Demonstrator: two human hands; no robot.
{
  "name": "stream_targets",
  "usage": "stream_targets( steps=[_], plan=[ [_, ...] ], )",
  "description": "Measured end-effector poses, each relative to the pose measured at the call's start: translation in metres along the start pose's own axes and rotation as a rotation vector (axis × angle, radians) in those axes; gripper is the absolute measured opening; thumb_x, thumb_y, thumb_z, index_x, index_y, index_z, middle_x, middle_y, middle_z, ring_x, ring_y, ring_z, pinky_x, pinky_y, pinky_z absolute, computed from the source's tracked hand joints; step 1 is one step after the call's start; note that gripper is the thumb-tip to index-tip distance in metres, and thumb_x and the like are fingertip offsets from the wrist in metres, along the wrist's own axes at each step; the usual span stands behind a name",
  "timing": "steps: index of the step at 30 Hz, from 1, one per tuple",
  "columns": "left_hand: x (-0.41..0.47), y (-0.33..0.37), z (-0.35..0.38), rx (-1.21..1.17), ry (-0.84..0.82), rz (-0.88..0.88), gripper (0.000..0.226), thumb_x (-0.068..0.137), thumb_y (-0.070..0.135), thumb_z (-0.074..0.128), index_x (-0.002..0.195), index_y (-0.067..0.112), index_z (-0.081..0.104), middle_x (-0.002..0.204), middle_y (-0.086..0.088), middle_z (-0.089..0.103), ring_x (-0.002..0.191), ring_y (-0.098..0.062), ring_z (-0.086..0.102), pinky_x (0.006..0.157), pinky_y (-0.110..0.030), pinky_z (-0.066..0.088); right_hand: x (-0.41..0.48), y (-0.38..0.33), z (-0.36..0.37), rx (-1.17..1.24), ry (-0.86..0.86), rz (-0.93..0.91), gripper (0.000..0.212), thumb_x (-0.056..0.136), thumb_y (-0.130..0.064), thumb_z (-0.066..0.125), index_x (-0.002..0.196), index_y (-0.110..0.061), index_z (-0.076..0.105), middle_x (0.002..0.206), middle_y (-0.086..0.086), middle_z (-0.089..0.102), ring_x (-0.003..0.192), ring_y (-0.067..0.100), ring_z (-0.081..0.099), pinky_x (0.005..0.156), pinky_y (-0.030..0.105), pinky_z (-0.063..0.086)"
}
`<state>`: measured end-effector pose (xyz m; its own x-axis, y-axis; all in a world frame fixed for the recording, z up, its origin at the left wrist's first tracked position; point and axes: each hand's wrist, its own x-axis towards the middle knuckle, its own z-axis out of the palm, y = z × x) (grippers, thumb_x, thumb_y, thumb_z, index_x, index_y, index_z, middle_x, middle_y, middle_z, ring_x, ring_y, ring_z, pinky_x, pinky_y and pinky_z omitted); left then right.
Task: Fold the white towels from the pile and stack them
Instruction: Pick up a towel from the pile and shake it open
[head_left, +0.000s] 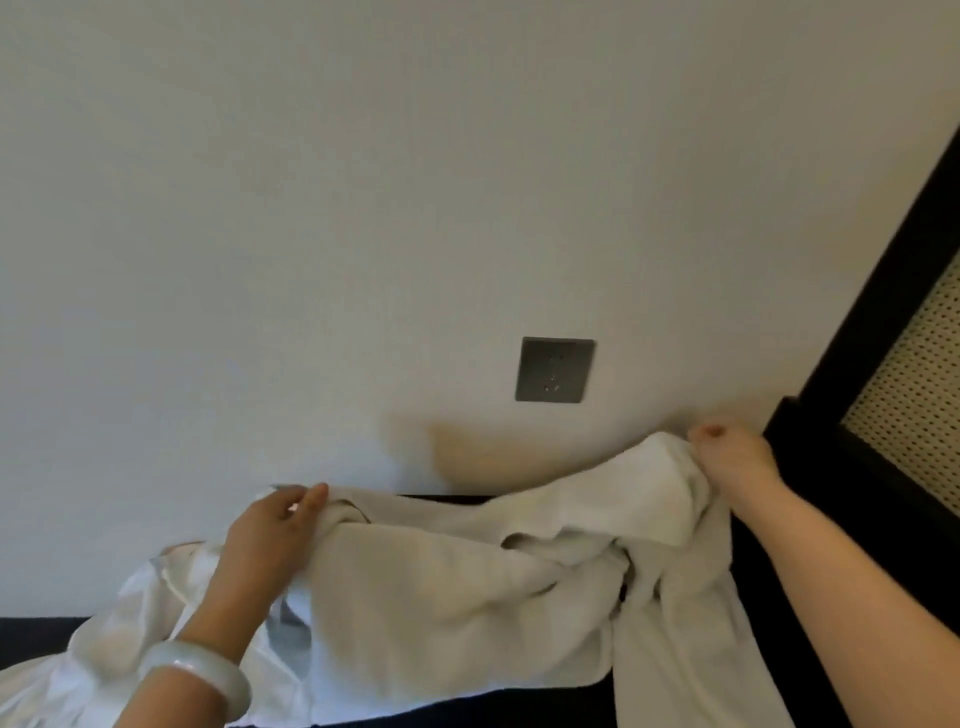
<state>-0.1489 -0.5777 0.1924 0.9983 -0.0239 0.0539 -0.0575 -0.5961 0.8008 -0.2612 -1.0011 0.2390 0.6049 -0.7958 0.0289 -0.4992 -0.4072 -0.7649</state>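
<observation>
Both hands hold one white towel (457, 587) stretched below the wall socket (555, 369), over a dark surface (810, 623) whose nature I cannot tell. The left hand (270, 530), down and left of the socket, has its fingers (311, 499) closed on the towel's upper left edge; a pale bangle (208, 675) sits on that wrist. The right hand (732, 457), down and right of the socket, is clenched on a bunched upper corner, close to a dark frame with a woven panel (914, 374).

The step in hand looks like opening the towel out before the first fold. To do it well, the right hand probably needs to find the true corner, since the cloth there is wadded and a long tail hangs down twisted. Pulling both hands apart along the top edge until it runs straight, then giving a light shake, should free the creased middle.

More white cloth (135, 623) lies crumpled farther left of the socket, below the left wrist, likely the pile. No container or finished stack is visible.
</observation>
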Motion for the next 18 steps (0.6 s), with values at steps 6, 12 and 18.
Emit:
stream_targets(
  steps=[6, 12, 18],
  plan=[
    [-0.011, -0.027, 0.013, 0.154, -0.168, -0.025, 0.010, 0.091, 0.036, 0.064, 0.097, 0.028, 0.064, 0.080, 0.012, 0.063, 0.075, -0.003, 0.055, 0.059, -0.020, 0.037, -0.056, 0.025, 0.062, -0.418, -0.336, -0.417, 0.058, 0.085, -0.039, 0.071, 0.135, -0.019, 0.048, 0.132, -0.003, 0.045, 0.128, 0.021, 0.040, 0.100, 0.029, 0.032],
    [-0.003, -0.024, -0.008, 0.272, -0.082, 0.043, 0.028, 0.096, 0.033, 0.057, 0.073, 0.018, 0.062, 0.064, 0.004, 0.061, 0.066, -0.017, 0.055, 0.063, -0.032, 0.038, -0.034, 0.047, 0.047, -0.645, -0.115, -0.407, 0.013, 0.097, -0.019, 0.048, 0.091, -0.021, 0.059, 0.094, -0.005, 0.049, 0.098, 0.022, 0.050, 0.072, 0.030, 0.033],
    [0.024, 0.046, -0.043, 0.033, 0.163, 0.284, 0.027, 0.096, 0.031, 0.059, 0.074, 0.017, 0.066, 0.066, 0.001, 0.064, 0.063, -0.012, 0.057, 0.058, -0.029, 0.041, -0.006, 0.021, 0.010, -0.597, -0.534, -0.185, 0.061, 0.086, -0.037, 0.074, 0.138, -0.021, 0.045, 0.134, 0.001, 0.050, 0.123, 0.022, 0.050, 0.098, 0.034, 0.043]
  ],
)
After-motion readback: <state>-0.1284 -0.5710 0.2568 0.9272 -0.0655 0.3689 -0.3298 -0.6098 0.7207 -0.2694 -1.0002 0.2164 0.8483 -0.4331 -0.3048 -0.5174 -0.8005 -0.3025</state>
